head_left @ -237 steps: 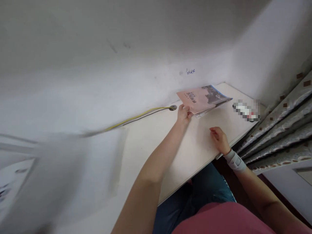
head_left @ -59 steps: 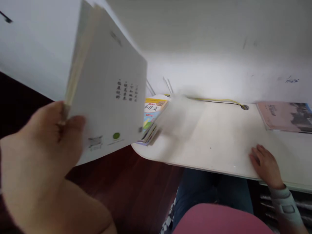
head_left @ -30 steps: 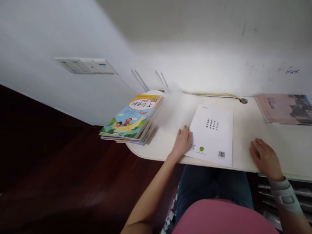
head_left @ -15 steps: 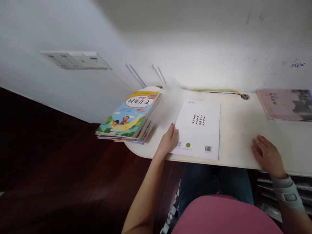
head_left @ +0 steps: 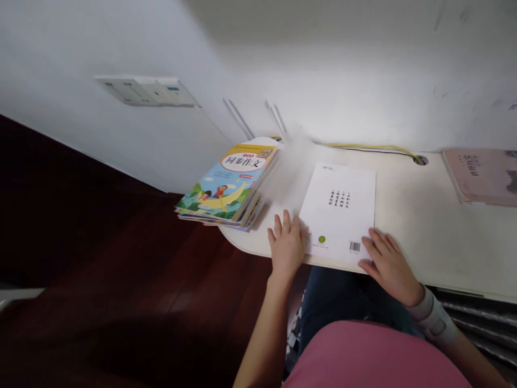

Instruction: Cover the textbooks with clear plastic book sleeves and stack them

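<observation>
A white book point(head_left: 341, 218) lies flat at the front edge of the white desk point(head_left: 420, 237), its printed cover with a green dot and a barcode facing up. My left hand point(head_left: 287, 240) rests at the book's lower left corner, fingers spread, partly over the desk. At the lower right corner, my right hand point(head_left: 388, 264) touches the book's edge beside the barcode, fingers stretched out. A crumpled sheet of clear plastic film point(head_left: 291, 170) lies just left of the book.
A stack of colourful books point(head_left: 226, 186) stands at the desk's left end, overhanging the edge. A pink book point(head_left: 482, 175) lies at the right. Yellow and black cables point(head_left: 375, 148) run along the wall to a cable hole point(head_left: 420, 160). A socket panel point(head_left: 147, 91) is on the left wall.
My right hand has moved left from the bare desk to the book's right edge. My left hand has let go of the book's side and spread its fingers. The view has shifted slightly.
</observation>
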Available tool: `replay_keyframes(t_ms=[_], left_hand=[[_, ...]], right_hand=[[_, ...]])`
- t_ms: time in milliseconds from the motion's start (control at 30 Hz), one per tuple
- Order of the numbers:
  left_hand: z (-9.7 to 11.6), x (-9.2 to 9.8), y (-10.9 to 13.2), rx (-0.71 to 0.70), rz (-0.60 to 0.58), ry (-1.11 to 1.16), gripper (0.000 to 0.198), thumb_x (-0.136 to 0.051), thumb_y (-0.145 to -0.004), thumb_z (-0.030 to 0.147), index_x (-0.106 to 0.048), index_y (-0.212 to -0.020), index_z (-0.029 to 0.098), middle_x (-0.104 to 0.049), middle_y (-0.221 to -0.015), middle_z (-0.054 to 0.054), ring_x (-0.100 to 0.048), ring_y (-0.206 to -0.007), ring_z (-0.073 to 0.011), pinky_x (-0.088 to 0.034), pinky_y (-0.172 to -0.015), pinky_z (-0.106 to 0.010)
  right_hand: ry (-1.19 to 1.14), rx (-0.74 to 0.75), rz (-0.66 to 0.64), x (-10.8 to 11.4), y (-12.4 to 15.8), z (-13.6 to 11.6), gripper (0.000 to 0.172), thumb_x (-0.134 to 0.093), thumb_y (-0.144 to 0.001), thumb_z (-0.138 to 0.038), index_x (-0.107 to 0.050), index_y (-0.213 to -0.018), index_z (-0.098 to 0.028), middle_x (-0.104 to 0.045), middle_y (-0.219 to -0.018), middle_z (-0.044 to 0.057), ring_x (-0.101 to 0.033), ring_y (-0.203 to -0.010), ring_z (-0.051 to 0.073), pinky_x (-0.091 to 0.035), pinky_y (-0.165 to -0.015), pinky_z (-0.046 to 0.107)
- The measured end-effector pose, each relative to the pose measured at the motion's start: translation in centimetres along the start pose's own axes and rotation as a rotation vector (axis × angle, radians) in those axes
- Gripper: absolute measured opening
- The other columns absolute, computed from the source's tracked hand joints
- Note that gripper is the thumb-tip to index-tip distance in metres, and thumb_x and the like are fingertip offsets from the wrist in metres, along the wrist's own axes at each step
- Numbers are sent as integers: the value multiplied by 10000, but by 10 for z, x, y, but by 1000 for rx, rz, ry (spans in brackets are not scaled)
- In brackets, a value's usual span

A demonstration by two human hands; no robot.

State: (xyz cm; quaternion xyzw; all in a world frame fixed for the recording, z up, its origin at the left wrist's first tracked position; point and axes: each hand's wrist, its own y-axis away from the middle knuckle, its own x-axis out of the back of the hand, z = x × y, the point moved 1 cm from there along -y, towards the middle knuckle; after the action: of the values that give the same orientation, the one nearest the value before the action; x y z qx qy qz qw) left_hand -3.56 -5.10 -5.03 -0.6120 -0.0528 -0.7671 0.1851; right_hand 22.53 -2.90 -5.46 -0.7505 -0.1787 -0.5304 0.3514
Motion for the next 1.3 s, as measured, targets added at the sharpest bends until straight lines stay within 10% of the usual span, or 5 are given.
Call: replay_keyframes(t_ms=[567,767,1000,1133,1300], left_hand=[[15,15,7,-78,105,268,482,-386,-939,340,-436,-1374,140,-378,-1480,-190,-216,-1426,-314,-211,-1120,-596],[73,22,19,-549,-123,526,747,-466,-912,391,-54,-1518,242,-259,-1548,-136,-192,-1439,-256,-257,-1138,-504],[126,9,18,-890,-160,243,703,-438,-928,414,-128,-1513,177,-218,-1556,-147,-89,-1452,-296,-186,-1149,-553],[143,0,14,-917,-127,98,607,-496,-906,377,-305,-1469,259,-318,-1528,-75,-75,-1437,-385,-56,-1086,-716],[167,-16,16,-954,-158,18,567,-486,-897,464,-398,-1426,278,-343,-1515,-70,-176,-1419,-400,-96,-1078,-727]], right_hand=[[11,-48,23,-6,-7,6,579,-422,-905,-547,-484,-1316,-144,-492,-1380,223,-552,-1150,343,-449,-905,488],[-277,-76,91,4,-8,12,415,-453,-925,-469,-613,-1165,-171,-601,-1276,156,-555,-1163,281,-453,-959,459],[-707,-393,172,34,-2,18,322,-431,-949,-395,-656,-841,-191,-695,-792,14,-644,-741,157,-527,-706,280],[-455,-462,241,40,19,40,325,-441,-945,-379,-677,-852,-175,-708,-827,53,-650,-782,185,-528,-761,328],[126,-512,145,43,57,62,388,-412,-952,-378,-601,-1245,-208,-484,-1402,168,-414,-1314,314,-366,-1032,533]])
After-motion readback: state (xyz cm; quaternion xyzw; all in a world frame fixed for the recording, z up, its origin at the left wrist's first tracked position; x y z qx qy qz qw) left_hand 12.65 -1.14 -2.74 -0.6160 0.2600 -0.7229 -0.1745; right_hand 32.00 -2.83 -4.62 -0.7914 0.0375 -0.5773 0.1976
